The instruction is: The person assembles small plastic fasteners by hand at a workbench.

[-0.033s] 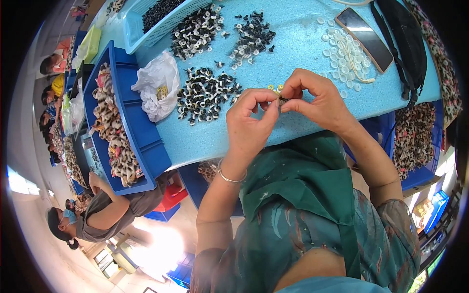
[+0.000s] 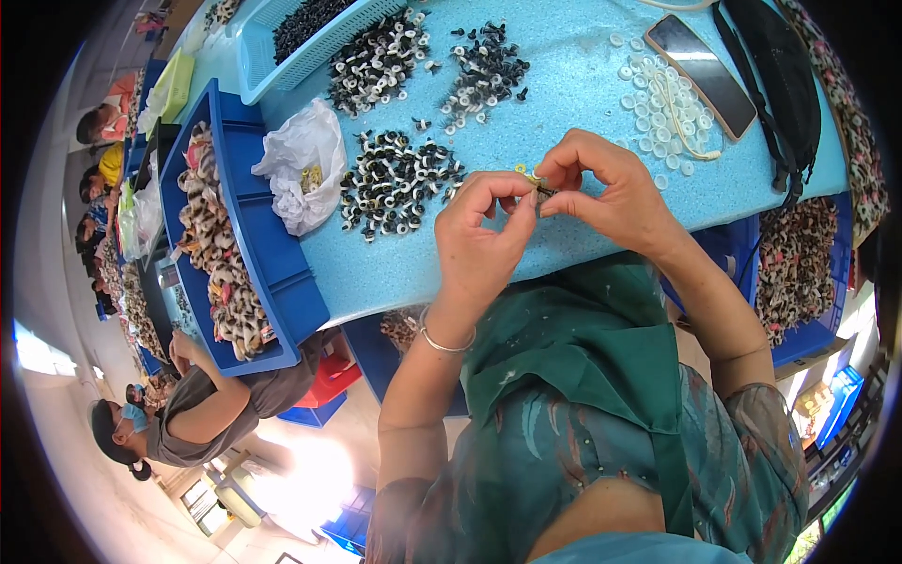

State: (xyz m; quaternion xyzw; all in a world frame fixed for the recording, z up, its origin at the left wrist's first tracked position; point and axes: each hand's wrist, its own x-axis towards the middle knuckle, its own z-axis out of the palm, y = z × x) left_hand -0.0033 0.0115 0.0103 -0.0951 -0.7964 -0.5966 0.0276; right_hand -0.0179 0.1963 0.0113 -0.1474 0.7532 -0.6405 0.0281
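Observation:
My left hand [image 2: 481, 230] and my right hand [image 2: 615, 193] meet over the near part of the blue tabletop [image 2: 564, 85]. Both thumbs and forefingers are pinched together around a small dark piece [image 2: 544, 190], mostly covered by the fingertips. Small yellow rings [image 2: 521, 169] show just beyond the fingers; whether they lie on the table or belong to the piece, I cannot tell. Left of my left hand spreads a heap of small black-and-white stemmed pieces [image 2: 395, 183]. Beyond my right hand lie several translucent white caps [image 2: 658, 117], with a pale cord across them.
At left stand a blue bin [image 2: 305, 296] of furry pieces and a crumpled white plastic bag [image 2: 305, 155]. Further back are a light-blue basket [image 2: 268, 70] and dark stemmed pieces [image 2: 489, 70]. A phone [image 2: 700, 75] and black bag [image 2: 780, 89] lie right. A co-worker [image 2: 211, 418] sits left.
My right fingertips have shifted slightly at the dark piece, and less of the yellow rings shows. Everything else stays as it was.

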